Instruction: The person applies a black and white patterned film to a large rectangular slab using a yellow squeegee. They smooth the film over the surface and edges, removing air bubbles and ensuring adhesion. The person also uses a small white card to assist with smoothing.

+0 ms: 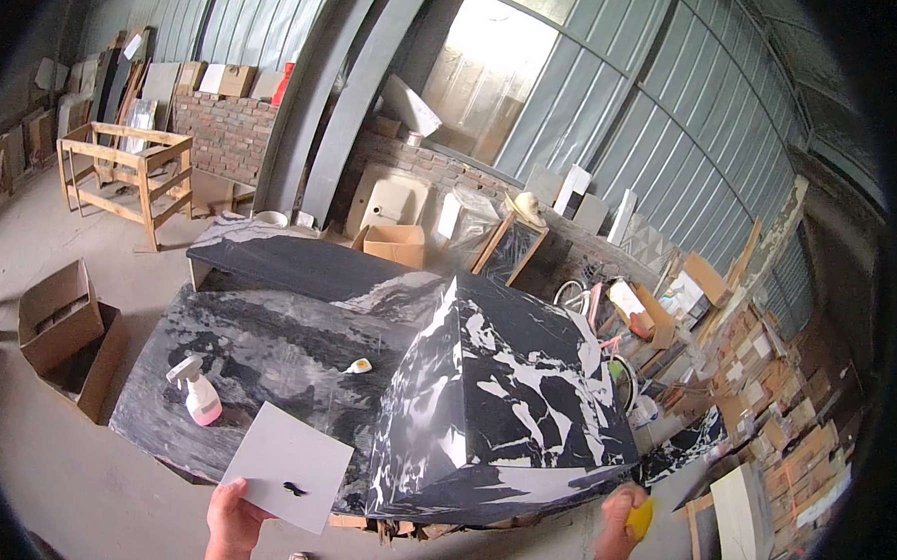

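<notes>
My left hand [235, 516] grips the lower left edge of a square white board [306, 454]. A small black dab [293, 489] lies on the board's face. At the right, my right hand [618, 513] is closed round a flat yellow scraper [640, 519], which is partly hidden by the fingers. That hand is nearest the front right corner of a black box-like stone piece [534, 384] with white veins. Left of this piece, a spray bottle [199, 394] with pink liquid stands on a dark grey slab [276, 323]. A small white and yellow item [360, 366] also lies there.
A raised dark stone piece [309, 264] runs along the slab's far side. Cardboard boxes [62, 313] sit on the floor at left, near a wooden frame [133, 161]. Behind are a carton [395, 243] and a sink [387, 199]. Stacked boxes [801, 456] and planks crowd the right.
</notes>
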A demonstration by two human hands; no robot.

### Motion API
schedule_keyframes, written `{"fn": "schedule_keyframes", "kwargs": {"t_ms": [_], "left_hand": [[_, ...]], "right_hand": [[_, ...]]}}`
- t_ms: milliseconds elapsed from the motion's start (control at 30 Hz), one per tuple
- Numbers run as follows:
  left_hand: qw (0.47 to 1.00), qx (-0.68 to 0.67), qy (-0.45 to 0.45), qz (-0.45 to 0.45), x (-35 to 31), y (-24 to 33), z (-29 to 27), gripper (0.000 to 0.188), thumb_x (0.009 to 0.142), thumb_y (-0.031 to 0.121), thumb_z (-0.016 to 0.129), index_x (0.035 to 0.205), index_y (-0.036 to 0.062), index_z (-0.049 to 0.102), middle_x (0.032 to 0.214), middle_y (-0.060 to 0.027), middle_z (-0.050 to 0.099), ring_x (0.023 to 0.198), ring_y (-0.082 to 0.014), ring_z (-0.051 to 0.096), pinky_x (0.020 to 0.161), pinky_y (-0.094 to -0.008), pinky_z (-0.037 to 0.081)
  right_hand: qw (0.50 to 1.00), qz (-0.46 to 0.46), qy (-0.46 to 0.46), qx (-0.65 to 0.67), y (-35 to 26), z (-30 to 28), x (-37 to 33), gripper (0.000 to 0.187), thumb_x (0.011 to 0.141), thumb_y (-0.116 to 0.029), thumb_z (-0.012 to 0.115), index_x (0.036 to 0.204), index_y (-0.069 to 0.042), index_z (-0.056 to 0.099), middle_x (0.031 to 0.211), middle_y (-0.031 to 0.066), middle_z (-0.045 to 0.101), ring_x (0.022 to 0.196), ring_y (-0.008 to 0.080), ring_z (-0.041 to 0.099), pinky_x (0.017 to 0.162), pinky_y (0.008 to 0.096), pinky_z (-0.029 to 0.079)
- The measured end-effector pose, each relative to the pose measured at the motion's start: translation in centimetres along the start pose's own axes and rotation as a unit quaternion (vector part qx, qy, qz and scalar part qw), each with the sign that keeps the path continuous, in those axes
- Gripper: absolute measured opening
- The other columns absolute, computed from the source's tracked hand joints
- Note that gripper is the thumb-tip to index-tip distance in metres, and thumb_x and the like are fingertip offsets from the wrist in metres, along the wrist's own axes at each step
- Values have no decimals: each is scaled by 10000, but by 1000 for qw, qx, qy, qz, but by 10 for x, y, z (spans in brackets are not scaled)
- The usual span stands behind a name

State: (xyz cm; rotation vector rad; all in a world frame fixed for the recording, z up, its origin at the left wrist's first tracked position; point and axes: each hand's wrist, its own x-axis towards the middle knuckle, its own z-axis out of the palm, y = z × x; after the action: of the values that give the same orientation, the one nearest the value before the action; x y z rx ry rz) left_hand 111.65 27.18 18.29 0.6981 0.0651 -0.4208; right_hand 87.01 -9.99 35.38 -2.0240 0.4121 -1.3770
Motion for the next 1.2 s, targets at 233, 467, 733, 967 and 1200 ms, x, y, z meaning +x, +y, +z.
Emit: {"fn": "schedule_keyframes", "kwargs": {"t_ms": [233,467,733,967,1200], "left_hand": [[1000,-16,21,3,7,-2,-7,587,856,277,553,1296,-99,450,1115,-225,635,930,-368,689,708,-498,620],[999,-10,50,-7,8,-11,-23,600,844,297,546,1317,-60,454,1155,-202,622,961,-357,681,700,-516,606],[994,-62,77,-51,6,-35,-105,446,935,253,585,1308,15,528,1271,-164,610,1155,-358,604,802,-511,593],[993,-69,91,-42,-4,-20,-94,361,964,213,530,1262,10,558,1222,-160,638,1100,-336,636,825,-512,590],[991,-9,133,-2,-5,-12,-55,497,869,301,531,1230,-42,522,1061,-187,658,881,-331,698,643,-480,612]], "right_hand": [[890,-90,-408,-184,-74,135,102,404,733,-306,829,834,-55,529,692,95,574,591,221,551,572,359,460],[860,-57,-374,-343,-28,227,146,342,806,-355,704,864,-50,560,758,160,650,728,350,663,643,443,507],[864,19,-298,-406,46,329,245,481,745,-490,692,854,-38,570,835,156,670,826,360,662,727,443,495],[871,22,-224,-436,80,363,269,481,798,-506,679,899,-39,620,873,156,692,845,363,670,743,449,510],[865,16,-262,-429,39,324,234,498,790,-521,695,848,-40,584,817,142,672,795,355,659,700,441,494]]}}
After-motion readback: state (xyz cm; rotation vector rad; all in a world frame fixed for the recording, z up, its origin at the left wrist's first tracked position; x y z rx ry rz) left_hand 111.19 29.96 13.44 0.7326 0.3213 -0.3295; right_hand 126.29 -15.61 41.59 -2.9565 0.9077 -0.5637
